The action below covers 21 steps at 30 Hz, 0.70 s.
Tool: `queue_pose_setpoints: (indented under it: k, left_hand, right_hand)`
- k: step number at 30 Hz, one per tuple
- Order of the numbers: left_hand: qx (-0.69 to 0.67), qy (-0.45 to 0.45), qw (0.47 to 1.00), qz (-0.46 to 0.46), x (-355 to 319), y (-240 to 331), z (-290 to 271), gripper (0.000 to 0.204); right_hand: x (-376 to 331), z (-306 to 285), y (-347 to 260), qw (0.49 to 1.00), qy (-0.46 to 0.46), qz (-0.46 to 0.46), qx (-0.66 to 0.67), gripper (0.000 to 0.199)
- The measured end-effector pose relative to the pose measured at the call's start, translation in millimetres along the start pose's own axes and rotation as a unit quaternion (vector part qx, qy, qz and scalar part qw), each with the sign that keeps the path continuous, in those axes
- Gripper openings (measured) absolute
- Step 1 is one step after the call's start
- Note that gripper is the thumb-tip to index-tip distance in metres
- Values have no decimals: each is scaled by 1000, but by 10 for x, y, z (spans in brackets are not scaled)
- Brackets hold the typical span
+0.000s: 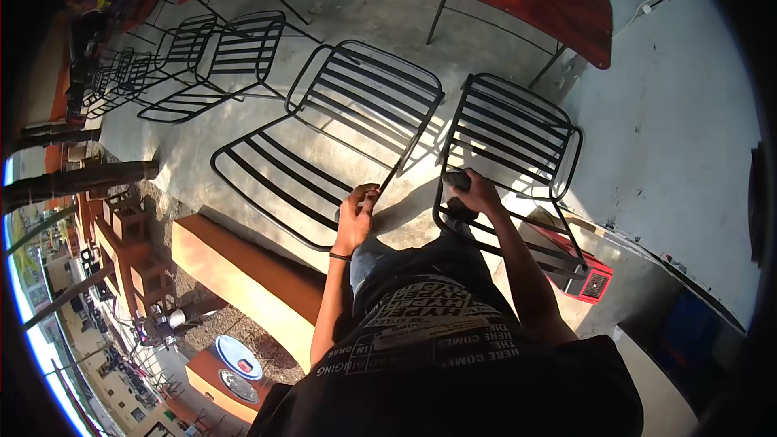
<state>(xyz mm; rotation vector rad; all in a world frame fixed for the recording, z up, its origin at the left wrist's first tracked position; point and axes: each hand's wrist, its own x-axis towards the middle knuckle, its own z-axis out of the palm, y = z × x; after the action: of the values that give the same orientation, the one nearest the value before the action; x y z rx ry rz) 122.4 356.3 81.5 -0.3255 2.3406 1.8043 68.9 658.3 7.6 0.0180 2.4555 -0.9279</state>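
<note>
Chair [511,125] slatted, tubular; right hand [477,193] grip clamped on dark wad [458,180]; left hand [356,217] grip unclear.

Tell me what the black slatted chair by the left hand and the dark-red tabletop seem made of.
The black slatted chair looks like painted metal: slim, bent tubing with narrow bars. The dark-red tabletop may be varnished wood, judging by its streaky, slightly shiny surface, though laminate is possible.
</note>
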Motion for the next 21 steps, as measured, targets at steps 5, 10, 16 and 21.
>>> queue_pose_setpoints:
  k: [5, 10, 16, 21]
  left_hand:
    - [-2, 144, 988, 46, -221, 27, -1403, 28]
    - [97, 170, 977, 89, -344, -317, -2796, 26]
    - [163, 55, 985, 13, -272, -389, -3952, 29]
    - [166, 35, 985, 31, 43, -530, -4427, 28]
  right_hand:
    - [-250, 434, -1341, 987, 153, -53, -17, 49]
    - [-354, 1075, -2496, 964, 247, -62, 80, 42]
    - [-539, 2029, -3222, 956, 256, -132, 64, 44]
    - [-431, 2366, -3603, 959, 259, -88, 70, 45]
